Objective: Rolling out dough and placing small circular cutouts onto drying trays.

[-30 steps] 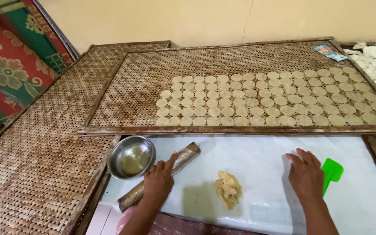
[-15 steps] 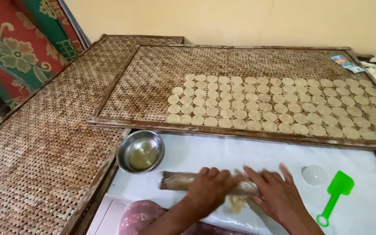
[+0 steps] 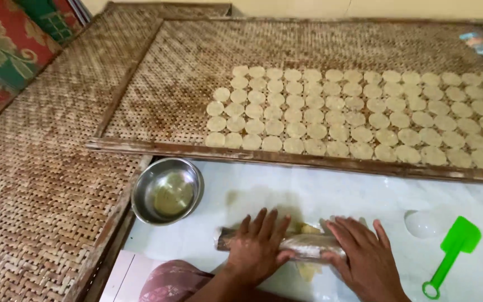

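Note:
Both my hands press flat on a rolling pin (image 3: 303,245) that lies across a lump of pale yellow dough (image 3: 308,269) on a white plastic sheet (image 3: 320,193). My left hand (image 3: 258,246) covers the pin's left half, fingers spread. My right hand (image 3: 361,257) lies on its right end. Most of the dough is hidden under the pin and hands.
A steel bowl (image 3: 167,190) with yellowish liquid stands left of the hands. A green plastic scoop (image 3: 454,249) and a round clear lid (image 3: 423,223) lie to the right. Beyond the sheet, a woven bamboo tray (image 3: 157,100) carries rows of several round flat dough discs (image 3: 359,112).
My left hand took the rolling pin from beside the bowl and laid it over the dough. My right hand joined it, and both now press on the pin.

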